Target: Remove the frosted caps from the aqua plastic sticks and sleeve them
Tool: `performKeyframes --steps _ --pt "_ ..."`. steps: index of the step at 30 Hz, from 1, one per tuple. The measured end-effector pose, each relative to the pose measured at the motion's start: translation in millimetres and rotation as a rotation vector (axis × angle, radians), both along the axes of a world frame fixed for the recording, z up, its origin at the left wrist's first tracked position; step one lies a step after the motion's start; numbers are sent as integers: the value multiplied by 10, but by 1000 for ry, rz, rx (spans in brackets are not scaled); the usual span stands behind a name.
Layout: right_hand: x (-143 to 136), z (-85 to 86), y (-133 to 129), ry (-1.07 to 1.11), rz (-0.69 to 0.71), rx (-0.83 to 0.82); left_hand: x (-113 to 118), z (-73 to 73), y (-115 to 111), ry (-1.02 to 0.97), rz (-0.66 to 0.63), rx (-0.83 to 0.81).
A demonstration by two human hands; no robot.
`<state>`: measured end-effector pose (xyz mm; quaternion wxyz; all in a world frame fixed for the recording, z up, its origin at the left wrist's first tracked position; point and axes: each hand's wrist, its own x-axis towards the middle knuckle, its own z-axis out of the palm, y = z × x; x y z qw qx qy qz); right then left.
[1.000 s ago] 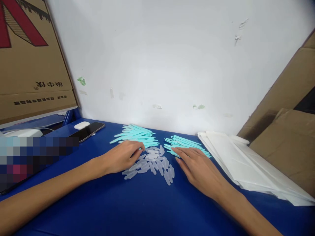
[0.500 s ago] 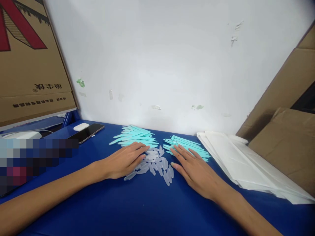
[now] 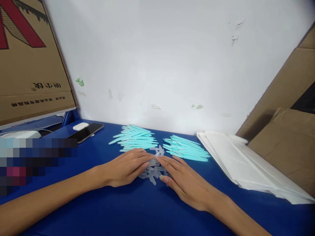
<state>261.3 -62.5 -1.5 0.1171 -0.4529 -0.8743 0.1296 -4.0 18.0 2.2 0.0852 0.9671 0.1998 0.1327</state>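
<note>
Small translucent pieces (image 3: 154,170) lie in a loose heap on the blue table (image 3: 137,209). My left hand (image 3: 129,166) rests flat at the heap's left side, fingers stretched over its edge. At the right side, my right hand (image 3: 183,177) lies with fingers extended and thumb apart, touching the heap. The two hands' fingertips nearly meet above the pieces, and part of the heap is hidden beneath them. Behind the left hand is a pile of turquoise sticks (image 3: 135,136). A second turquoise pile (image 3: 185,148) lies behind the right hand.
A phone (image 3: 86,132) and a white case (image 3: 80,126) lie at the back left, near a large cardboard box (image 3: 31,68). White sheets or bags (image 3: 228,160) are stacked on the right, beside brown cardboard (image 3: 285,144). A white wall (image 3: 157,65) stands behind the table.
Both hands have moved nearer each other and slightly toward me. The translucent pieces are bunched closer together. My right hand has come off the right turquoise pile.
</note>
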Motion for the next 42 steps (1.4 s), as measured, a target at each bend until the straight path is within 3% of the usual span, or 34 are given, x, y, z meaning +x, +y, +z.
performKeyframes --steps 9,21,26,32,37,42 --pt "-36 -146 132 9 -115 54 7 -67 44 93 58 -53" --pt "-28 -91 130 -31 -68 157 25 -12 -11 91 65 -111" --pt "-51 -143 215 -30 -115 117 27 -27 36 130 101 -114" --pt "-50 -63 140 -22 -68 119 -11 2 21 82 115 -54" --pt "0 28 80 -12 -12 248 -12 -34 61 -41 132 33" --pt "268 89 188 -111 -145 478 -14 -115 166 -51 78 102"
